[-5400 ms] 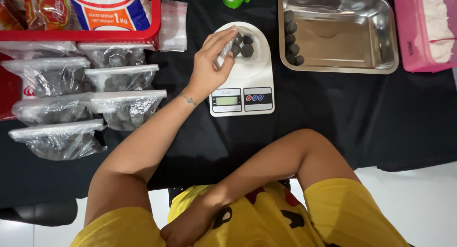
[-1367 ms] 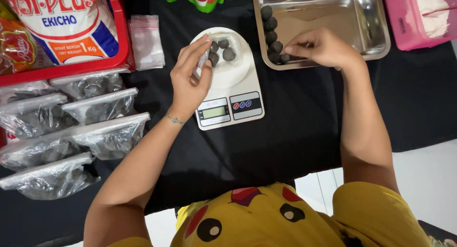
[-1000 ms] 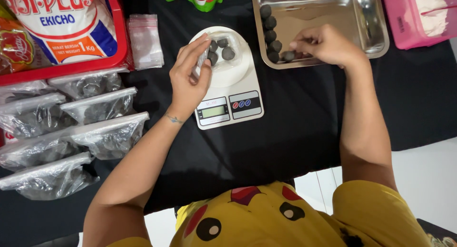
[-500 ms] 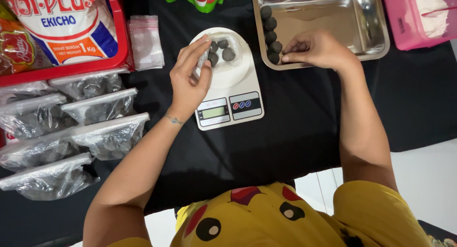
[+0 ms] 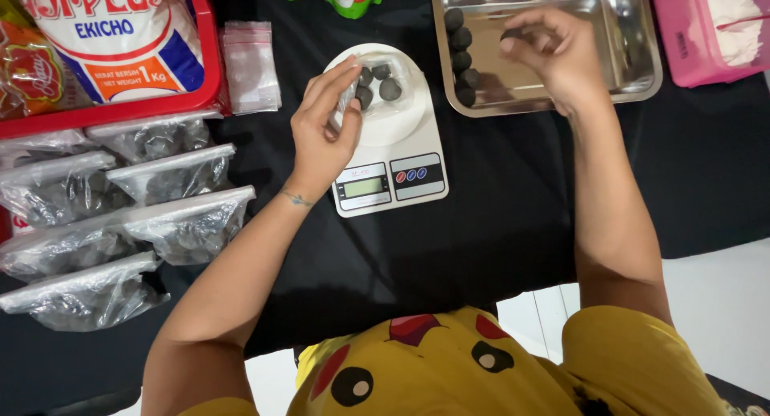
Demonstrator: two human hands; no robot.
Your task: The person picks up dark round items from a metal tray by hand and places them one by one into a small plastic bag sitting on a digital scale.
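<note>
Thumb and fingertips of the right hand [image 5: 557, 51] pinch one dark ball [image 5: 512, 34] above the steel tray [image 5: 634, 79], where more dark balls [image 5: 460, 51] line the left wall. The left hand [image 5: 321, 131] grips the edge of a clear bag [image 5: 381, 83] holding several balls on the white kitchen scale [image 5: 393, 171]. Filled sealed bags [image 5: 172, 175] lie far left on the black cloth [image 5: 497, 223].

The light is bright and even, coming from above. The steel tray [image 5: 634, 71] shows soft glare, the plastic bags [image 5: 176, 223] shine, shadows are short, and focus is sharp.
</note>
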